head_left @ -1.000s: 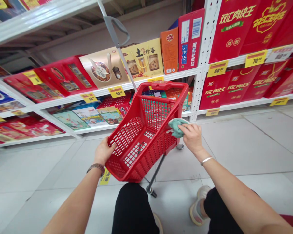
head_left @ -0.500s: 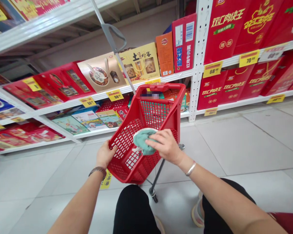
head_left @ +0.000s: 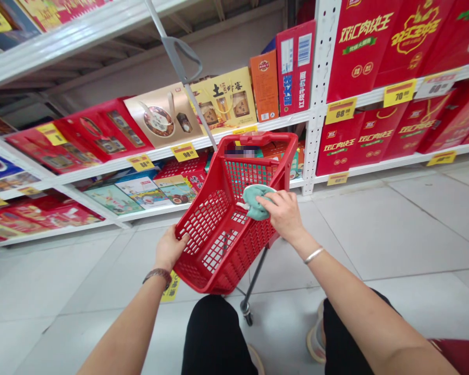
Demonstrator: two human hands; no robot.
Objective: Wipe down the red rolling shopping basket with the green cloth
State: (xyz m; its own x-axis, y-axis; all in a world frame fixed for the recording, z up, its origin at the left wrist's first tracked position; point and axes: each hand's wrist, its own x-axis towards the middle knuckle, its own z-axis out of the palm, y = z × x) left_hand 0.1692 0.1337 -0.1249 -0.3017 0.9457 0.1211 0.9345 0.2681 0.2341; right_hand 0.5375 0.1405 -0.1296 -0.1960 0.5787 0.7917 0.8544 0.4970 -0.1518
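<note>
Okay, we're down a supermarket aisle, and the left hand (head_left: pixel 170 249) is clenched around the near left rim of a red plastic trolley basket (head_left: pixel 214 213), holding it tilted, its thin metal leg and castor (head_left: pixel 247 310) down on the pale floor tiles (head_left: pixel 394 229). Over to the right, the right hand (head_left: pixel 281 214) is grasping a teal cloth (head_left: pixel 256 202), pressing it against the inside of the basket's right wall, up toward the far end. A grey pull handle (head_left: pixel 182 60) rises on a rod from the far end of the basket. Just beyond, white metal shelving (head_left: pixel 320 94) carries the stock: far right, big red boxes (head_left: pixel 361 52) reading 双汇肉块王, with yellow price tags (head_left: pixel 341 110) showing 68 and 70. Left of the upright, a red box (head_left: pixel 296 67) reads 红烧牛肉面, next to an orange box (head_left: pixel 264 86) and a gold box (head_left: pixel 222 99) marked 土. Another tag (head_left: pixel 184 152) shows 98. A silver bangle (head_left: pixel 313 255) circles the right wrist, a beaded band (head_left: pixel 158 275) the left.
</note>
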